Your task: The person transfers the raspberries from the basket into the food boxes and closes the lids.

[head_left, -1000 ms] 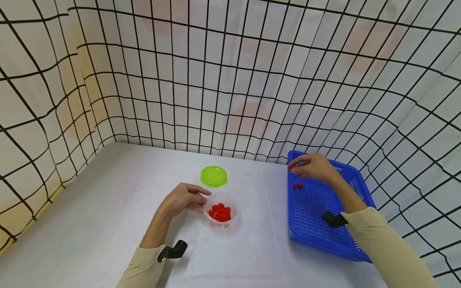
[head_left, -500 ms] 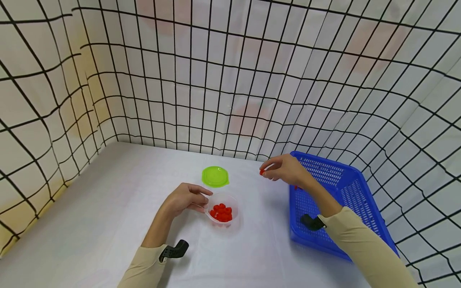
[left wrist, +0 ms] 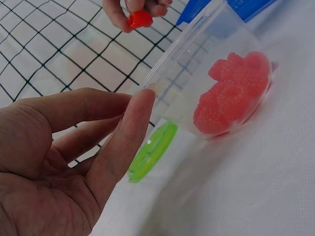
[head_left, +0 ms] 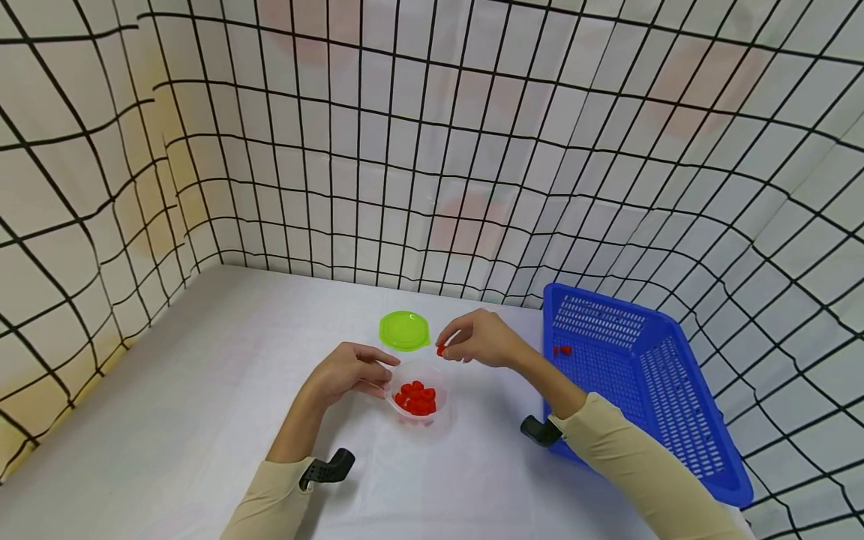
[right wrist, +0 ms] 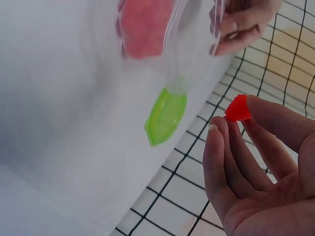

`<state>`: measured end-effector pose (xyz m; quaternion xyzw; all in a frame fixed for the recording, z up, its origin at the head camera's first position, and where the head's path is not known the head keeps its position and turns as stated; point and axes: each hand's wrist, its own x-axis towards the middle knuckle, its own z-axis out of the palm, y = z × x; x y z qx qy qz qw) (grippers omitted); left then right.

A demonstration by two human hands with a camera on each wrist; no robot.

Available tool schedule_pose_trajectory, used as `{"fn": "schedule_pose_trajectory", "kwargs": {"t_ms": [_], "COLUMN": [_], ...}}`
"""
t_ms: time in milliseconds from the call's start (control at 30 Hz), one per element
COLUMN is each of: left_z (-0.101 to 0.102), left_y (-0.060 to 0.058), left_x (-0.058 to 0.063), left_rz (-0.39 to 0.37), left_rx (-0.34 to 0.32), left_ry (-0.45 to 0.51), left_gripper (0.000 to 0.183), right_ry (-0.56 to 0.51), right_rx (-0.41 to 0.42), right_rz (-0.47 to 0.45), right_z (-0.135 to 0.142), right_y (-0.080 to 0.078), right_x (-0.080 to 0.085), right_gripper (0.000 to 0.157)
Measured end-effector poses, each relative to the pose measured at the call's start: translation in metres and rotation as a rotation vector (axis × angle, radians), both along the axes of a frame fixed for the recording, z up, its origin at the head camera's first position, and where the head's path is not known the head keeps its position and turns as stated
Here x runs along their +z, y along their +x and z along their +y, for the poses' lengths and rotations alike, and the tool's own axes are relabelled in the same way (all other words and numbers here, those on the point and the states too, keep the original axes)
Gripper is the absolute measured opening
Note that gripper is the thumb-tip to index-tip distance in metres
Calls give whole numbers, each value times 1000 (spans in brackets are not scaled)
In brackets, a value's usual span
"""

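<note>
A clear round plastic container (left wrist: 177, 98) sits on the white cloth, with several red raspberries (head_left: 416, 400) heaped in its bottom. My left hand (head_left: 346, 373) grips its rim at the left side between thumb and fingers. Between the thumb and a finger of my right hand (head_left: 484, 339) is one raspberry (right wrist: 238, 107), held up just beyond the container's far right rim. A green lid (head_left: 404, 331) lies flat on the cloth behind the container.
To the right stands a blue mesh basket (head_left: 678, 409), with a few small raspberries (head_left: 565, 350) near its left wall. Black wire grid panels (head_left: 378, 165) rise along the back and sides of the table. White cloth (head_left: 236, 337) covers the tabletop.
The right hand has moved left from the blue basket to beside the container, carrying the pinched raspberry. My left hand has stayed on the container's rim.
</note>
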<state>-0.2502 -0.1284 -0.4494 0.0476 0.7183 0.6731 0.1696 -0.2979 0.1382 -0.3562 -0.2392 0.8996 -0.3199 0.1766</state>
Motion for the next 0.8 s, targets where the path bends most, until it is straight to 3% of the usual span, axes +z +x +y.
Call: {"fn": "schedule_pose_trajectory", "kwargs": {"t_ms": [400,800], "left_z": [1,1], "left_y": [-2,-2], "left_x": [-2,-4], "left_rz": [0,-6], "left_rx": [-7,7], "left_ry": [2,0], "left_gripper": [30,27], "right_ry": [7,19], "right_rx": [62,28], "right_rz": [-94,-113], "right_z": [-26,-29], "right_y": [13,11], "right_x": [-28,-40], "right_gripper": [15,16]}}
